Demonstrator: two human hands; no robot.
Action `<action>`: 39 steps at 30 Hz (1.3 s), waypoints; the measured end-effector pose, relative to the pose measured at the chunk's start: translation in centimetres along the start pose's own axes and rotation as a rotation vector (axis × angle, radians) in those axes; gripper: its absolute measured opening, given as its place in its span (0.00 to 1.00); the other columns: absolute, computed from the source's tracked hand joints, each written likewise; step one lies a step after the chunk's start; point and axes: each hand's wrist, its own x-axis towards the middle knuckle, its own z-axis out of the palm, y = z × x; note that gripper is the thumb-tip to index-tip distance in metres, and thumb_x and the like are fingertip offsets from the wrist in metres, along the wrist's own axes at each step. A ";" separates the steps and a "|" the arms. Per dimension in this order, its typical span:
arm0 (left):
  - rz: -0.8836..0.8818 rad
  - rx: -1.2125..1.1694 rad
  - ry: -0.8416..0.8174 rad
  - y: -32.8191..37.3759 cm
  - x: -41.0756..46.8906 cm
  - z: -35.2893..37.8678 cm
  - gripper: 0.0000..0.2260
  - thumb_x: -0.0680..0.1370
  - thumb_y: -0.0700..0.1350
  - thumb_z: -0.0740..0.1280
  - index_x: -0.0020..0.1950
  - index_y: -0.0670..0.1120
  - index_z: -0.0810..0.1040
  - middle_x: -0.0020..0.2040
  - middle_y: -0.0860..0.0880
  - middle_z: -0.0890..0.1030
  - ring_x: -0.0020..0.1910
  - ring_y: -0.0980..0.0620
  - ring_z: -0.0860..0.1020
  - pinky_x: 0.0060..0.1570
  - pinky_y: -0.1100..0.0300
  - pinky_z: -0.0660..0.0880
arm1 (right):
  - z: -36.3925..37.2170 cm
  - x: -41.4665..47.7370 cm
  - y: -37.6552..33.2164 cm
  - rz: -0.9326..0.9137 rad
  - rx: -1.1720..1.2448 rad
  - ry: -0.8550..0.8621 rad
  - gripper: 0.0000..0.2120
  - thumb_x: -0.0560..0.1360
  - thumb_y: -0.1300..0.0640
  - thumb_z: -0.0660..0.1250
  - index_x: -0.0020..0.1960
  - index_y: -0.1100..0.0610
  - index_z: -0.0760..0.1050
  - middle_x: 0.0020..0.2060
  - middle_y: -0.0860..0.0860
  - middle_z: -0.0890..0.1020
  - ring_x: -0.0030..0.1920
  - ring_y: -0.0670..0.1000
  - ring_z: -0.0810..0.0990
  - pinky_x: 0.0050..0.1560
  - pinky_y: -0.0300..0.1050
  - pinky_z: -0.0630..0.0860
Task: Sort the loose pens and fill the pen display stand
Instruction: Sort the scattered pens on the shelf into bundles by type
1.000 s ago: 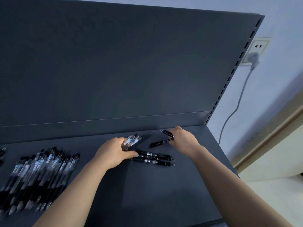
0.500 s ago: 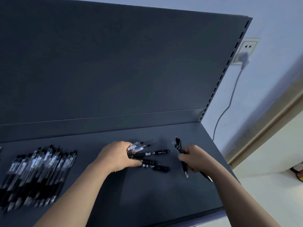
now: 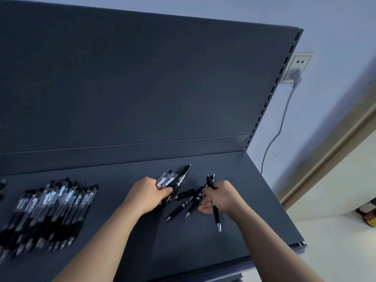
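My left hand (image 3: pixel 147 195) grips a small bunch of clear-barrelled pens (image 3: pixel 169 178) that fan out up and to the right of its fingers. My right hand (image 3: pixel 220 197) holds several black pens (image 3: pixel 216 215); their clicker ends stick up past my fingers and the tips point down toward me. Between the hands lie loose black pens (image 3: pixel 188 202) on the dark shelf (image 3: pixel 142 251), some crossing each other. A sorted row of pens (image 3: pixel 48 212) lies side by side on the shelf at the left.
The shelf's dark back panel (image 3: pixel 142 88) rises behind the pens. Its right edge (image 3: pixel 284 204) drops off to a pale floor. A wall socket with a white plug (image 3: pixel 296 75) and cable is on the wall at the right.
My right hand picked up black pens at the back right, pulled them toward me and now reaches into the loose ones. The loose pens shifted. My left hand kept its bunch.
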 end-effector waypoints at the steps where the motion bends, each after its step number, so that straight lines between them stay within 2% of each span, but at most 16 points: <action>1: -0.006 0.021 0.027 -0.3 0.0 -0.2 0.17 0.73 0.59 0.69 0.33 0.47 0.74 0.28 0.52 0.77 0.31 0.51 0.76 0.31 0.61 0.67 | 0.0 0.1 0.0 0.007 -0.004 0.035 0.09 0.79 0.62 0.58 0.45 0.68 0.71 0.28 0.61 0.80 0.31 0.61 0.83 0.34 0.51 0.83; 4: 0.005 -0.011 0.040 -0.2 -0.4 0.1 0.17 0.71 0.60 0.70 0.38 0.47 0.76 0.31 0.52 0.76 0.33 0.51 0.76 0.33 0.59 0.68 | 0.2 0.3 -0.1 0.013 -0.039 0.102 0.11 0.78 0.60 0.59 0.43 0.69 0.72 0.30 0.62 0.79 0.33 0.64 0.83 0.38 0.56 0.83; 7: 0.052 -0.026 -0.011 0.8 -0.8 1.2 0.16 0.71 0.57 0.72 0.34 0.47 0.72 0.31 0.52 0.76 0.32 0.52 0.74 0.32 0.59 0.66 | 1.3 0.4 -0.3 -0.022 -0.053 0.078 0.11 0.76 0.61 0.64 0.46 0.72 0.74 0.30 0.63 0.80 0.33 0.64 0.84 0.38 0.58 0.83; 9: 0.045 -0.035 -0.056 1.1 -1.0 1.3 0.15 0.70 0.53 0.72 0.33 0.46 0.72 0.30 0.51 0.76 0.30 0.51 0.73 0.30 0.60 0.66 | 1.7 0.4 -0.4 -0.038 -0.066 0.071 0.09 0.76 0.62 0.65 0.43 0.69 0.75 0.28 0.62 0.81 0.33 0.64 0.84 0.39 0.59 0.83; 12: -0.017 -0.095 -0.084 0.6 -1.6 0.3 0.09 0.69 0.49 0.71 0.33 0.45 0.76 0.29 0.52 0.80 0.27 0.53 0.73 0.28 0.63 0.66 | 1.2 0.6 -0.1 -0.024 -0.077 0.101 0.07 0.75 0.66 0.63 0.39 0.67 0.72 0.24 0.59 0.79 0.28 0.62 0.82 0.33 0.52 0.81; 14: -0.029 -0.109 -0.122 -0.1 -2.0 -0.7 0.07 0.68 0.48 0.69 0.35 0.44 0.79 0.29 0.53 0.82 0.27 0.55 0.74 0.30 0.63 0.68 | 0.7 0.3 0.2 -0.002 -0.088 0.104 0.07 0.76 0.66 0.62 0.40 0.66 0.71 0.23 0.59 0.78 0.25 0.60 0.81 0.32 0.51 0.81; 17: 0.007 -0.087 -0.276 -0.4 -2.5 -1.0 0.09 0.70 0.49 0.72 0.33 0.46 0.81 0.32 0.55 0.84 0.32 0.57 0.76 0.35 0.63 0.69 | 0.8 -0.1 0.3 -0.010 -0.154 0.105 0.11 0.78 0.59 0.62 0.43 0.67 0.72 0.24 0.57 0.79 0.28 0.61 0.83 0.37 0.55 0.83; 19: 0.025 -0.122 -0.301 -0.2 -2.8 -0.8 0.12 0.70 0.51 0.74 0.31 0.47 0.79 0.29 0.56 0.82 0.31 0.59 0.75 0.34 0.63 0.67 | 1.1 -0.4 0.1 -0.067 -0.374 0.186 0.17 0.78 0.51 0.61 0.36 0.62 0.71 0.26 0.55 0.79 0.32 0.61 0.83 0.41 0.52 0.81; 21: 0.034 -0.167 -0.273 -0.2 -3.0 -0.9 0.14 0.72 0.53 0.73 0.30 0.48 0.78 0.23 0.58 0.77 0.26 0.62 0.71 0.32 0.63 0.65 | 1.3 -0.6 -0.1 -0.113 -0.620 0.311 0.23 0.77 0.44 0.59 0.31 0.58 0.67 0.29 0.53 0.78 0.36 0.59 0.80 0.41 0.47 0.78; 22: 0.029 -0.195 -0.269 -0.2 -3.1 -1.0 0.14 0.73 0.53 0.72 0.30 0.47 0.79 0.22 0.58 0.75 0.24 0.61 0.69 0.31 0.63 0.63 | 1.5 -0.6 -0.1 -0.124 -0.661 0.351 0.24 0.77 0.42 0.59 0.30 0.58 0.66 0.30 0.53 0.78 0.37 0.58 0.80 0.40 0.45 0.77; 26: 0.016 -0.280 -0.265 -1.2 -3.8 -1.9 0.12 0.75 0.52 0.70 0.37 0.45 0.84 0.22 0.57 0.75 0.22 0.61 0.68 0.28 0.62 0.62 | 3.7 -1.0 -0.4 -0.168 -0.623 0.344 0.24 0.72 0.40 0.66 0.30 0.56 0.66 0.29 0.51 0.75 0.35 0.56 0.76 0.32 0.42 0.70; 30: 0.036 -0.272 -0.176 -3.1 -4.0 -2.7 0.14 0.74 0.53 0.70 0.37 0.44 0.83 0.23 0.54 0.72 0.24 0.56 0.66 0.24 0.65 0.60 | 7.4 -1.4 -1.1 -0.209 -0.693 0.293 0.18 0.67 0.41 0.69 0.35 0.56 0.72 0.33 0.50 0.79 0.38 0.54 0.79 0.33 0.42 0.71; 34: 0.062 -0.228 -0.139 -5.1 -4.4 -4.8 0.14 0.74 0.54 0.69 0.36 0.44 0.83 0.21 0.54 0.70 0.22 0.56 0.65 0.22 0.67 0.59 | 10.3 -1.4 -2.7 -0.143 -0.685 0.266 0.17 0.65 0.48 0.71 0.31 0.57 0.68 0.29 0.49 0.76 0.31 0.52 0.74 0.26 0.39 0.67; 36: 0.061 -0.199 -0.090 -6.3 -4.5 -6.2 0.15 0.74 0.54 0.69 0.37 0.42 0.82 0.23 0.54 0.72 0.24 0.56 0.68 0.25 0.65 0.61 | 11.9 -1.7 -3.5 -0.130 -0.728 0.242 0.17 0.65 0.51 0.72 0.31 0.57 0.65 0.27 0.49 0.74 0.29 0.50 0.72 0.26 0.38 0.65; 39: 0.019 -0.200 0.034 -8.6 -4.7 -8.3 0.16 0.73 0.55 0.69 0.42 0.41 0.79 0.31 0.49 0.77 0.30 0.53 0.73 0.32 0.60 0.66 | 13.9 -2.0 -4.3 -0.139 -0.780 0.223 0.20 0.65 0.53 0.72 0.30 0.57 0.61 0.26 0.49 0.69 0.27 0.50 0.68 0.25 0.38 0.62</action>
